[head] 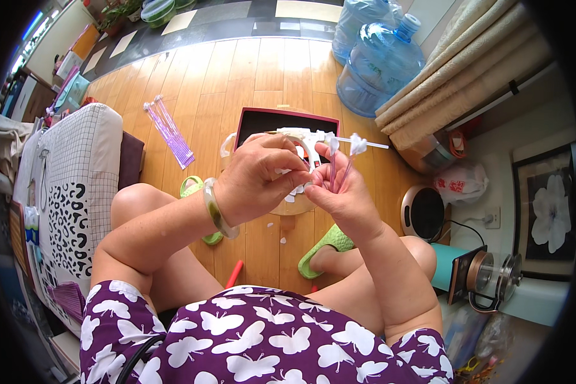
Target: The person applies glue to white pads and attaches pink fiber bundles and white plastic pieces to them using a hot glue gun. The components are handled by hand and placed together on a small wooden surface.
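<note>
My right hand (343,192) holds two thin purple stems (333,168) upright between its fingers, each topped with a white flower-like tip (358,144). Thumb and fingers of my left hand (269,175) are pinched together close to my right thumb; whether something small sits between them I cannot tell. Under both hands is a small round wooden stool (293,210), carrying a dark-red-rimmed box (288,114) with a black inside. A white glue gun (295,132), partly hidden, lies there with a translucent glue stick (372,142) jutting right. White petal pieces (293,196) are scattered below my hands.
A bundle of purple stems (169,132) with white tips lies on the wooden floor (211,110) at left. Large blue water bottles (381,67) stand at the back right. A cloth-covered seat (81,177) is on the left, a glass kettle (494,278) on the right.
</note>
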`<state>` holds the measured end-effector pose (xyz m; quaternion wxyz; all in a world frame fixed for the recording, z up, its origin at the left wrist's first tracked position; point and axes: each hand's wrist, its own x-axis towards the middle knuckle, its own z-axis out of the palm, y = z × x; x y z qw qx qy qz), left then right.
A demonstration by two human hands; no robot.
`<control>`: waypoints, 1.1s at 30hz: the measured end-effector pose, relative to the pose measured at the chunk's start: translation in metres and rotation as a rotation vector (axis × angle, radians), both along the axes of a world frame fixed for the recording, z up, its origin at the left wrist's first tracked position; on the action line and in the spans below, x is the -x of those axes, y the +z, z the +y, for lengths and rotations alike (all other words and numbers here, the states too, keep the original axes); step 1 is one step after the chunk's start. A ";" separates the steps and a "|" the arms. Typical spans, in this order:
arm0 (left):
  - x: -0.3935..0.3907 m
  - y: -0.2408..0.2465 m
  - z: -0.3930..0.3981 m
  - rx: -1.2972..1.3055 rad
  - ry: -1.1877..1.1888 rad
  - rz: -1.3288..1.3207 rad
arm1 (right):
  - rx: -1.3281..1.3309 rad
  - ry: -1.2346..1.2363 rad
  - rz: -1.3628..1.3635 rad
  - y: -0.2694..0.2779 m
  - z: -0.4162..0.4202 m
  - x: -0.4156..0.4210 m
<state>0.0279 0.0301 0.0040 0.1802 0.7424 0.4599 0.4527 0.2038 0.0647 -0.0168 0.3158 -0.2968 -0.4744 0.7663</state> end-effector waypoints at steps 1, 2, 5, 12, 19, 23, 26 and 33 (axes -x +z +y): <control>-0.001 -0.004 0.000 0.058 -0.014 -0.069 | -0.002 0.026 -0.006 0.001 0.002 -0.002; -0.001 -0.008 -0.001 0.116 -0.027 -0.139 | -0.004 0.052 -0.012 0.002 0.005 -0.005; -0.004 -0.026 -0.005 0.478 -0.054 -0.490 | -0.058 0.005 -0.044 0.002 0.001 -0.004; -0.001 -0.022 0.001 0.748 -0.143 -0.757 | -0.311 -0.111 -0.147 0.002 -0.002 -0.005; 0.029 -0.062 0.009 0.527 0.061 0.048 | -0.405 -0.249 -0.164 0.006 0.014 -0.014; 0.062 -0.071 0.020 0.418 0.278 0.209 | -0.360 -0.255 -0.175 0.005 0.015 -0.024; 0.100 -0.065 0.020 0.402 0.344 0.374 | -0.333 -0.236 -0.159 0.006 0.015 -0.028; 0.082 -0.083 -0.013 0.624 0.135 0.866 | -0.317 -0.201 -0.138 0.004 0.017 -0.029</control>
